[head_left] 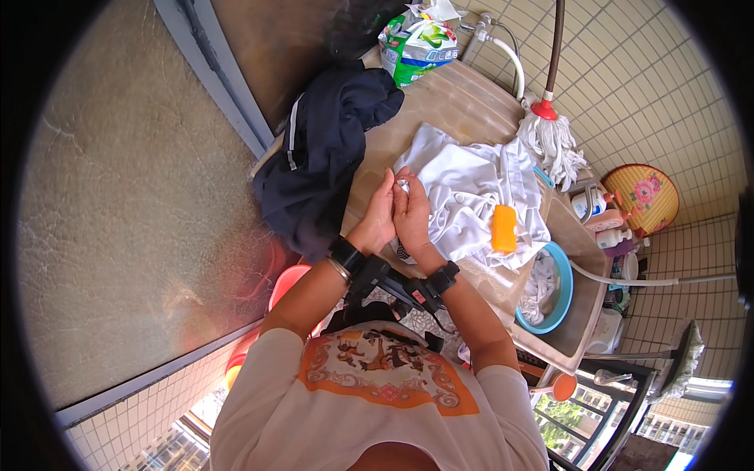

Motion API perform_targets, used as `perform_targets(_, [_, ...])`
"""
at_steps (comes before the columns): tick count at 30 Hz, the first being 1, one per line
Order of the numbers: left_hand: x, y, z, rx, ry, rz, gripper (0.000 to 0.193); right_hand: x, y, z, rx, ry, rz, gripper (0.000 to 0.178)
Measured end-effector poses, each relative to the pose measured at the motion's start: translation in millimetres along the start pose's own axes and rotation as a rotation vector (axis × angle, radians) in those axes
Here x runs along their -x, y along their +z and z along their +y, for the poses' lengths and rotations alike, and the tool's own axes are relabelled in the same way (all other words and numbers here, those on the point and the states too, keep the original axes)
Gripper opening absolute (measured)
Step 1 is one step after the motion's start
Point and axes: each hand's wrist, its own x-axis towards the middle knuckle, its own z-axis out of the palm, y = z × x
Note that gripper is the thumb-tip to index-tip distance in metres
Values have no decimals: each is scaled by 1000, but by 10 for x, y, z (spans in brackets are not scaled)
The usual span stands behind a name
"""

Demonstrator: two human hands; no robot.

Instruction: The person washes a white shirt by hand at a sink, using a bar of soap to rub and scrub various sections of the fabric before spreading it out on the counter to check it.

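A wet white shirt (459, 173) with a row of buttons lies spread over the brown stone washing counter (463, 90). My left hand (375, 213) and my right hand (411, 213) meet at its left edge, fingers closed together around a small bunched bit of the white cloth. Most of that bunch is hidden between my fingers. An orange bar of soap (504, 228) rests on the shirt to the right of my hands. Left of my hands, a dark navy garment (334, 129) lies heaped and hangs over the counter's edge.
A blue basin (562, 302) with white cloth stands in the sink at right. A green-and-white detergent bag (416, 51) sits at the back, near a hanging mop (550, 137). Pump bottles (589, 206) and a round woven fan (646, 196) are at far right.
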Motion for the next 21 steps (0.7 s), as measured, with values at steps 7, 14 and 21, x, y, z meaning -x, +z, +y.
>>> perform_targets(7, [-12, -13, -33, -25, 55, -169, 64, -293, -71, 96, -60, 126, 290, 47])
perform_targets(14, [22, -75, 75, -61, 32, -130, 61, -325, -181, 162, -521, 368, 255, 26])
perform_targets(21, [53, -79, 89, -155, 38, -91, 46, -134, -162, -247, -752, 212, -29, 45])
